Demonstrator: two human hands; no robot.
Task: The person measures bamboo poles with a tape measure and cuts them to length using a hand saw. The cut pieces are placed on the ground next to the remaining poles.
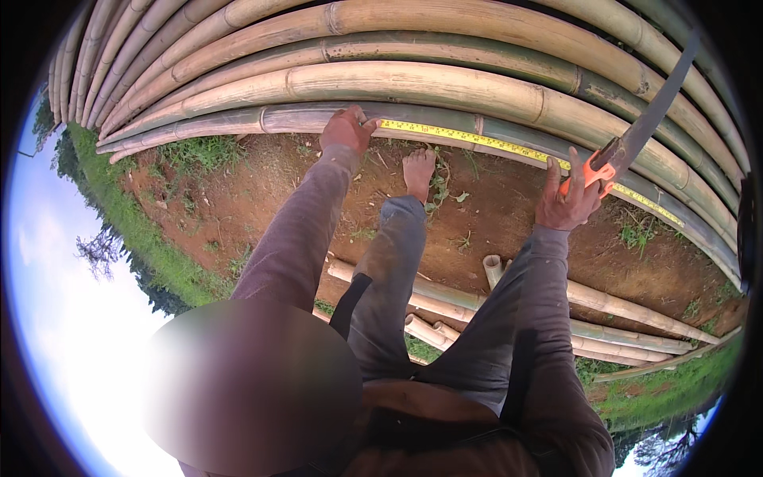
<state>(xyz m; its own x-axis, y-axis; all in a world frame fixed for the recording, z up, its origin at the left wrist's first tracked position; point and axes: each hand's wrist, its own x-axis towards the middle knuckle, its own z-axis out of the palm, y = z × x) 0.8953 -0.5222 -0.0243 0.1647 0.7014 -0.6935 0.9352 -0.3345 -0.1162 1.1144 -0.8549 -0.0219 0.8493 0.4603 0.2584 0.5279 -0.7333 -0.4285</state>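
Left hand: The wearer's bare left hand [346, 129] rests on the nearest pole, fingers curled and thumb at the left end of the tape; whether it pinches the tape, I cannot tell.
Right hand: The bare right hand [569, 195] is partly closed around the orange handle of a saw, its thumb and a finger pointing upward beside the tape.
Saw: A hand saw with a long dark metal blade and orange handle [636, 139] slants up to the upper right, across the stacked poles.
Tape: A yellow measuring tape with dark markings [493, 141] lies lengthwise along the nearest pole, from the left thumb to beyond the right hand.
Nearest pole: A grey-green, jointed bamboo pole [441, 117] lies at the near edge of a row of tan and green bamboo poles [445, 16].
Ground: A bare foot [419, 171] stands on reddish-brown soil [493, 207], just beside the nearest pole.
Behind the legs: More cut bamboo lengths [636, 310] lie near green grass.
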